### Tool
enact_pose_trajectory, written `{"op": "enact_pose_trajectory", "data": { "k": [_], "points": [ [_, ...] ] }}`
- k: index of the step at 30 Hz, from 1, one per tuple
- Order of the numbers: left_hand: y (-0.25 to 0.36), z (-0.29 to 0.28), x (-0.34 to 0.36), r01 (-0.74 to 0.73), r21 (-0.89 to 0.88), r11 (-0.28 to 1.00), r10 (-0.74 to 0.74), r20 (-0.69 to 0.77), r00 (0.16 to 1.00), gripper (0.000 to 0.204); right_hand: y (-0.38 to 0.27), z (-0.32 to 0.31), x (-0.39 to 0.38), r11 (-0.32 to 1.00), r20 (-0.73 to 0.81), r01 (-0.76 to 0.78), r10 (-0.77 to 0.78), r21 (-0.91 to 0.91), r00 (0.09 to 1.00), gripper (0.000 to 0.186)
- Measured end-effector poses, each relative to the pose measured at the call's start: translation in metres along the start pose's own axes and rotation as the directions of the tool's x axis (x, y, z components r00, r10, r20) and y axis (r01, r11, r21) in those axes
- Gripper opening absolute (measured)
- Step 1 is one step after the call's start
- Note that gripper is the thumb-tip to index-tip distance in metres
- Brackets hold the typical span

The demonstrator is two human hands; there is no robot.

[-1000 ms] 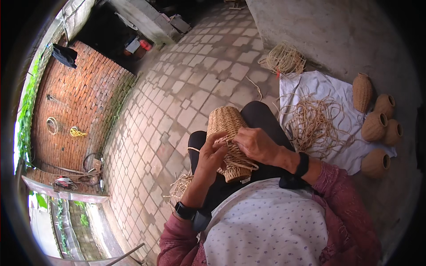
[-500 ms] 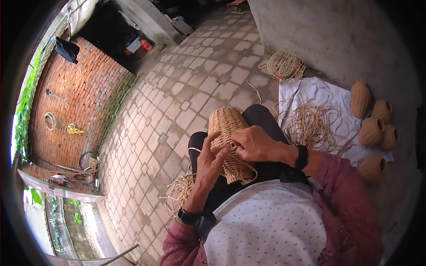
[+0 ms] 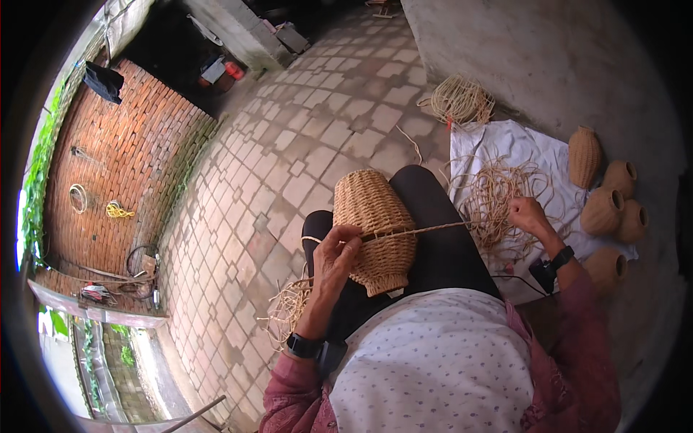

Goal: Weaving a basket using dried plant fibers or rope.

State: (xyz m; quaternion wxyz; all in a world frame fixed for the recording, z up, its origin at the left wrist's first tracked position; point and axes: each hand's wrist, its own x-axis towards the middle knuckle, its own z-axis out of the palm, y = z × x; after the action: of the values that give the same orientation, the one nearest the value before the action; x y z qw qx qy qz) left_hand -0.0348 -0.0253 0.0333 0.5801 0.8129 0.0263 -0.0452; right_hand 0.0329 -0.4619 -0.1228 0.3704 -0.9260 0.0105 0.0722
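Note:
A woven tan basket (image 3: pixel 375 202) lies across my lap between my dark-clad thighs, with its narrower rim toward my body. My left hand (image 3: pixel 336 258) grips the basket's left side, fingertips at a row of weaving where a cord crosses. The cord (image 3: pixel 444 226) runs taut from the basket to the right, where my right hand (image 3: pixel 525 215) is closed on it, raised over the white cloth (image 3: pixel 559 173). A tangle of loose cords (image 3: pixel 505 180) lies on that cloth, and another bundle of cords (image 3: pixel 285 310) hangs beside my left leg.
Several finished woven pots (image 3: pixel 600 213) sit at the right, below a concrete wall (image 3: pixel 541 50). A coil of cord (image 3: pixel 462 97) lies at the cloth's back corner. On the left stands a brick wall (image 3: pixel 123 159) with hung loops; paving (image 3: pixel 253 187) stretches between.
My right hand has left the basket and swung far right, drawing the cord out straight across it. My left hand has stayed at the basket's left side.

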Motion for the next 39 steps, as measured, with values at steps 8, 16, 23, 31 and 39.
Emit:
{"op": "enact_pose_trajectory", "data": {
  "k": [8,16,23,31,39],
  "points": [
    [0.021,0.029,-0.004,-0.442,0.602,0.665,0.517,0.056,0.854,0.015,-0.125,0.013,-0.014,0.825,-0.230,0.563,-0.540,0.049,0.810,0.021],
    [0.043,0.043,-0.005,-0.457,0.814,0.358,0.412,0.301,0.860,0.028,-0.186,0.042,-0.015,0.619,-0.108,0.785,-0.783,-0.040,0.612,0.015],
    [0.041,0.038,-0.001,-0.384,0.854,0.351,0.336,0.268,0.903,0.038,-0.216,0.029,-0.001,0.619,-0.030,0.708,-0.745,0.341,0.666,0.012],
    [-0.003,0.011,-0.013,-0.350,0.668,0.657,0.427,0.053,0.903,0.034,-0.251,0.034,-0.003,0.576,-0.024,0.754,-0.790,0.316,0.613,0.013],
    [-0.009,0.009,-0.014,-0.449,0.717,0.533,0.602,0.051,0.797,0.026,-0.236,0.047,0.002,0.695,0.103,0.534,-0.649,0.481,0.753,0.013]
  ]
}}
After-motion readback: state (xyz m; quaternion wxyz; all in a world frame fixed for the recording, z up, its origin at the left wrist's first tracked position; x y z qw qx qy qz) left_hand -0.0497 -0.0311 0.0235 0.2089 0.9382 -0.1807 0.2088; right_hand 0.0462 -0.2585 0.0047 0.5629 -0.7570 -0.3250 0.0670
